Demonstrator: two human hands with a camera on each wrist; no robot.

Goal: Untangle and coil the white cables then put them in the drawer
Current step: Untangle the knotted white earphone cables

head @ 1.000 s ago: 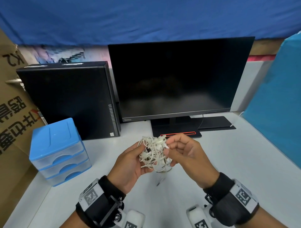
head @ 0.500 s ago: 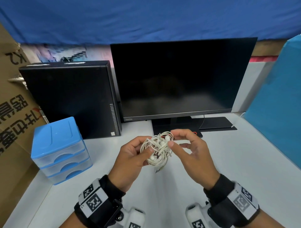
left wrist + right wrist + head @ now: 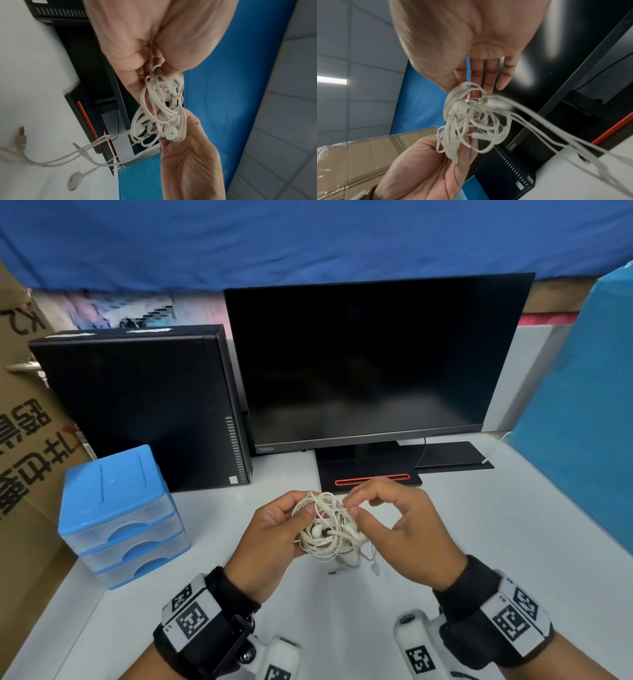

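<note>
Holding the tangled white cables above the counter, the left hand has its grip curled around the bundle's left side. The right hand pinches a strand at the top between thumb and forefinger, its other fingers loosely bent. Loose ends with an earbud hang below. The drawer unit stands well apart at left, drawers shut.

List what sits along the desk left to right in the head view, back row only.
cardboard box → blue drawer unit → black desktop PC → monitor → blue panel
</note>
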